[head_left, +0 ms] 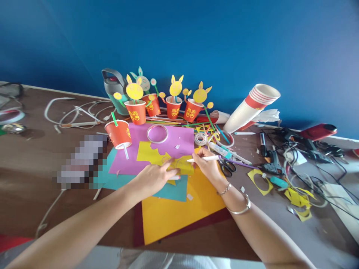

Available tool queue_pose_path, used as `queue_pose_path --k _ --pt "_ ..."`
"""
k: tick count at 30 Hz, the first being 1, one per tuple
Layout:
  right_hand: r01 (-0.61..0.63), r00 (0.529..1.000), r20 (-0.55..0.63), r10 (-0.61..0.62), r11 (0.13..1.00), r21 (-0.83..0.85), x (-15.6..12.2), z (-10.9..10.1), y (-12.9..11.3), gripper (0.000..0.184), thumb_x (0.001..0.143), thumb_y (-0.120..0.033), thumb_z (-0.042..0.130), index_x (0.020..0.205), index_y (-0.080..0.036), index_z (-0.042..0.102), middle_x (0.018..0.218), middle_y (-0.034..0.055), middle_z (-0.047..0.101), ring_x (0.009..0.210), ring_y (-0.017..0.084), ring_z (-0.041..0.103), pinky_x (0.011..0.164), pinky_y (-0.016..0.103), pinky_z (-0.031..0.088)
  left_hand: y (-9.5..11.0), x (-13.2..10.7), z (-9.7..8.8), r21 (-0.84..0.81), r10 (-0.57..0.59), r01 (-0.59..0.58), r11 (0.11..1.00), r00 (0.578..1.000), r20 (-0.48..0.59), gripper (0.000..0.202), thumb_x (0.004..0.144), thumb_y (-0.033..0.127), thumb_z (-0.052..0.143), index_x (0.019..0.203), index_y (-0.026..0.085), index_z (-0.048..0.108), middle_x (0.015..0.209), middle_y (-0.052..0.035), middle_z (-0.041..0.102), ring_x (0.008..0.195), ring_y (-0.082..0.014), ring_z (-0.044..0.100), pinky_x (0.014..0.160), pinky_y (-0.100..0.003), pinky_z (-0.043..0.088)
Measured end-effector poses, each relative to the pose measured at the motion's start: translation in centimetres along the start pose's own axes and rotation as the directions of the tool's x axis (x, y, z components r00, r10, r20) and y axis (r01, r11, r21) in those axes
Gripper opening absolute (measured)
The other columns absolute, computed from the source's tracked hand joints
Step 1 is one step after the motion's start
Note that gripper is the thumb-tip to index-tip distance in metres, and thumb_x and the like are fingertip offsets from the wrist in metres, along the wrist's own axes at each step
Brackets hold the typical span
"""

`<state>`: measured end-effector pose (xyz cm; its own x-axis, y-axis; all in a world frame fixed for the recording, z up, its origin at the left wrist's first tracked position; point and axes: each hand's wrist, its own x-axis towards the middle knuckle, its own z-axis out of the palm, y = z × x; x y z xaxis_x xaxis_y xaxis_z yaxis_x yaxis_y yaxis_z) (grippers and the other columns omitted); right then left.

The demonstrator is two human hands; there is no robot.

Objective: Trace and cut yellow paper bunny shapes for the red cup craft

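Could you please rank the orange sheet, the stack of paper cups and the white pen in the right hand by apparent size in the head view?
1. Orange sheet, though partly covered
2. Stack of paper cups
3. White pen in the right hand

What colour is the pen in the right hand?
The pen is mostly white, in the head view.

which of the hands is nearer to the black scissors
Right: the right hand is just left of the scissors, holding a pen; the left hand is farther left, touching cut yellow paper.
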<state>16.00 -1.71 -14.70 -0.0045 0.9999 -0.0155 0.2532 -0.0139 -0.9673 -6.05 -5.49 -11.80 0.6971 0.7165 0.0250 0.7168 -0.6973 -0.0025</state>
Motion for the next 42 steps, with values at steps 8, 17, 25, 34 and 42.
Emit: queue_pose_path --k 8,17,25,34,42 --pt "0.058 0.998 -0.015 -0.057 0.998 0.038 -0.47 -0.12 -0.50 0.028 0.077 -0.039 0.062 0.061 -0.023 0.045 0.048 -0.0047 0.052 0.043 0.011 0.046 0.044 0.025 0.037 -0.13 0.17 0.10 -0.022 -0.079 0.080 0.997 0.997 0.013 0.033 0.096 0.021 0.049 0.124 0.033 0.062 0.142 -0.0108 0.052 0.065 -0.0158 0.070 0.046 -0.026 0.050" --pt "0.115 0.993 0.019 -0.115 0.993 -0.020 -0.69 0.00 -0.47 0.032 0.082 -0.043 0.057 0.060 -0.023 0.043 0.050 -0.0042 0.049 0.047 0.011 0.044 0.047 0.026 0.037 -0.29 0.22 0.18 -0.036 -0.050 0.050 0.998 0.999 0.011 0.029 0.097 0.024 0.050 0.122 0.027 0.063 0.128 -0.0093 0.061 0.066 -0.0155 0.071 0.048 -0.025 0.051" --pt "0.101 0.994 0.047 -0.098 0.993 -0.066 -0.64 0.18 -0.51 0.030 0.076 -0.041 0.060 0.059 -0.025 0.041 0.050 -0.0036 0.050 0.046 0.013 0.046 0.045 0.026 0.037 -0.06 0.31 0.03 -0.032 -0.045 0.045 0.998 0.999 0.003 0.030 0.096 0.034 0.052 0.123 0.029 0.064 0.133 -0.0132 0.060 0.063 -0.0166 0.071 0.050 -0.027 0.053" --pt "0.072 0.996 0.051 -0.070 0.996 -0.049 -0.37 0.20 -0.27 0.026 0.076 -0.040 0.059 0.061 -0.025 0.043 0.053 -0.0018 0.056 0.051 0.016 0.057 0.050 0.029 0.045 -0.27 0.28 0.35 0.001 -0.024 0.024 1.000 1.000 -0.014 0.028 0.097 0.030 0.050 0.119 0.028 0.066 0.133 -0.0134 0.061 0.062 -0.0186 0.072 0.049 -0.028 0.054" --pt "0.115 0.993 0.005 -0.115 0.993 -0.034 -0.48 0.21 -0.82 0.031 0.080 -0.045 0.059 0.061 -0.024 0.046 0.052 -0.0019 0.055 0.049 0.015 0.053 0.049 0.028 0.043 -0.41 0.32 0.43 -0.056 -0.016 0.014 0.998 0.999 -0.045 0.024 0.096 0.032 0.053 0.113 0.026 0.068 0.131 -0.0120 0.062 0.067 -0.0165 0.072 0.052 -0.026 0.054"
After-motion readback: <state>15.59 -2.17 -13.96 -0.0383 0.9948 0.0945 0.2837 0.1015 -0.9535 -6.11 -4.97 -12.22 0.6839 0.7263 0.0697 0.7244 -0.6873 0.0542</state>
